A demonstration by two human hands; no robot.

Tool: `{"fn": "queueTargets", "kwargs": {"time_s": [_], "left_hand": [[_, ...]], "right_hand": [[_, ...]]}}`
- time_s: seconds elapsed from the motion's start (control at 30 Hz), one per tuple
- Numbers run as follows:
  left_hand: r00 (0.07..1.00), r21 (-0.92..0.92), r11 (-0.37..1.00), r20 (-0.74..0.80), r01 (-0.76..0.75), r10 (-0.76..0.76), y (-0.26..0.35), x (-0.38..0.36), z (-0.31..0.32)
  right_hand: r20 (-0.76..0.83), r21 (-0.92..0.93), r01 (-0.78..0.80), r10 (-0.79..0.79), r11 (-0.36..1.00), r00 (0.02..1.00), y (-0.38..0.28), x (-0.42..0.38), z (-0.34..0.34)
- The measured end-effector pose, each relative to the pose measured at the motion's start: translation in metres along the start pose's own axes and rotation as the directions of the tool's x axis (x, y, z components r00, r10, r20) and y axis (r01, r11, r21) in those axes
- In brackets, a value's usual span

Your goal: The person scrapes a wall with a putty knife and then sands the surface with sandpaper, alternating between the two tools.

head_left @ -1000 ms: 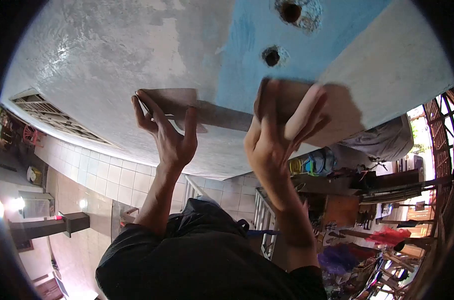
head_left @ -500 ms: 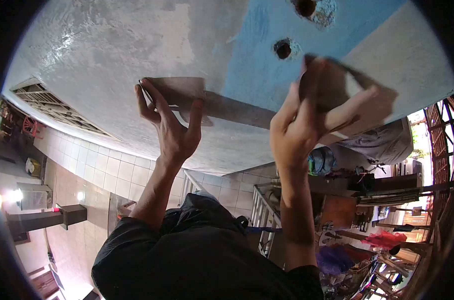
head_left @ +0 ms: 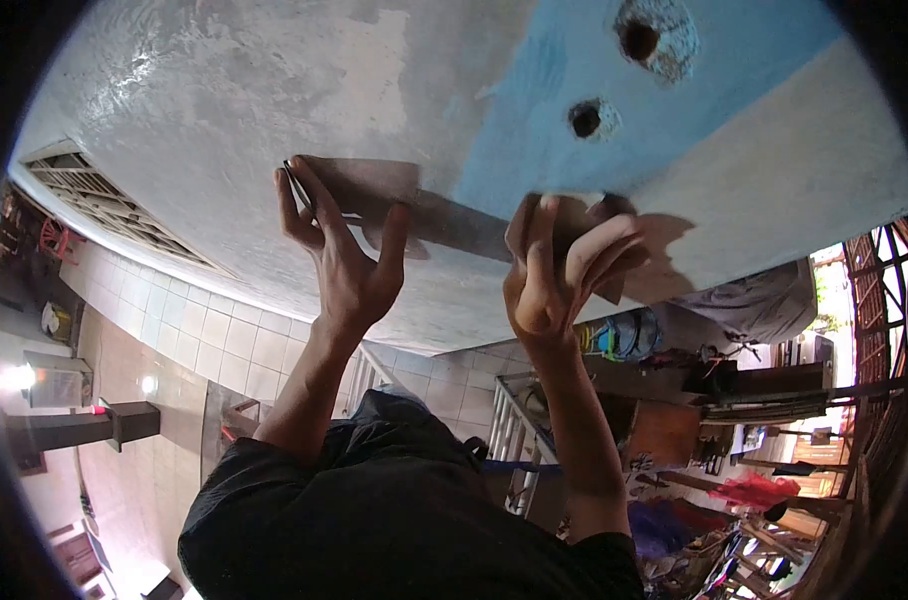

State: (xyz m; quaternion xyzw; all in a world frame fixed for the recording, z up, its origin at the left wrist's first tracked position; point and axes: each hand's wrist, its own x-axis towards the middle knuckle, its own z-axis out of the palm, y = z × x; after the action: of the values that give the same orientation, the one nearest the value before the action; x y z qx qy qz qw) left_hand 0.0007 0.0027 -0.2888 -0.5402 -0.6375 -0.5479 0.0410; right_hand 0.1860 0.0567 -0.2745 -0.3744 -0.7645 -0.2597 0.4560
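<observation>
A grey, patchily plastered wall [head_left: 274, 110] with a blue painted area [head_left: 534, 110] spans the upper view. My left hand [head_left: 349, 265] is closed on a thin flat plate [head_left: 300, 190], seen nearly edge-on between the fingers, close to the wall. To the right, my right hand [head_left: 559, 270] has its fingers bent against the wall at the lower end of the blue area. Its fingers are closed round something dark and flat that I cannot make out. Both hands cast shadows on the wall.
Two round holes [head_left: 638, 41] pierce the wall at the upper right. A slatted vent [head_left: 114, 205] is at the left. Metal railings [head_left: 519, 430] stand below, beside the tiled floor [head_left: 224, 345]. Clutter and red cloth [head_left: 754, 490] lie at the lower right.
My right hand has moved left and down along the wall, toward my left hand, and its fingers are more bent. My left hand keeps its hold; the view has shifted slightly.
</observation>
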Motion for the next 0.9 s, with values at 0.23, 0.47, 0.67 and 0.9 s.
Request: {"fn": "queueTargets", "kwargs": {"time_s": [0.23, 0.47, 0.67, 0.9], "left_hand": [[0.999, 0.079, 0.997, -0.036, -0.011, 0.014, 0.004, 0.001, 0.006], [1.0, 0.099, 0.995, 0.006, -0.015, 0.014, -0.001, -0.001, 0.001], [1.0, -0.063, 0.998, -0.018, -0.02, 0.019, -0.015, -0.005, 0.006], [1.0, 0.064, 0.998, -0.02, 0.01, -0.009, -0.033, -0.004, -0.008]], "right_hand": [[-0.079, -0.103, 0.042, -0.05, 0.994, 0.996, -0.029, 0.057, 0.004], [-0.024, -0.065, 0.229, -0.231, 0.971, 0.973, -0.023, 0.011, 0.024], [0.06, -0.076, 0.295, -0.291, 0.952, 0.955, -0.046, 0.056, 0.021], [0.05, 0.04, 0.165, -0.167, 0.985, 0.985, -0.05, 0.069, 0.011]]}}
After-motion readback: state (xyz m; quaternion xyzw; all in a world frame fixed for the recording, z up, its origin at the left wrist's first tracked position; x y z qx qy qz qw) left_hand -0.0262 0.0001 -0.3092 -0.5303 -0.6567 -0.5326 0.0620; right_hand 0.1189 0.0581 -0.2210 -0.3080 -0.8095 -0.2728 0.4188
